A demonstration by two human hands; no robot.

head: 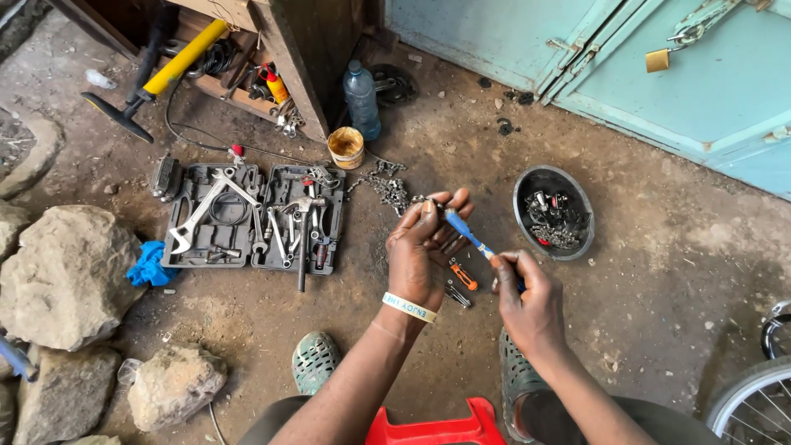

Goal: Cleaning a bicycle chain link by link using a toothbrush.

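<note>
The right hand (527, 301) grips a thin blue-handled brush (468, 235), tilted up-left. The left hand (424, 251) pinches a small dark part (434, 202) at its tip, above a chain (389, 188).

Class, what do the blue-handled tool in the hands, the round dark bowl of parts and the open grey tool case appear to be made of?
Blue-handled tool: glossy handle, probably plastic; its tip is hidden.
Round dark bowl: dull black with a scuffed rim, plastic or rubber; hard to tell.
Open grey tool case: matte with moulded recesses, likely plastic.
</note>
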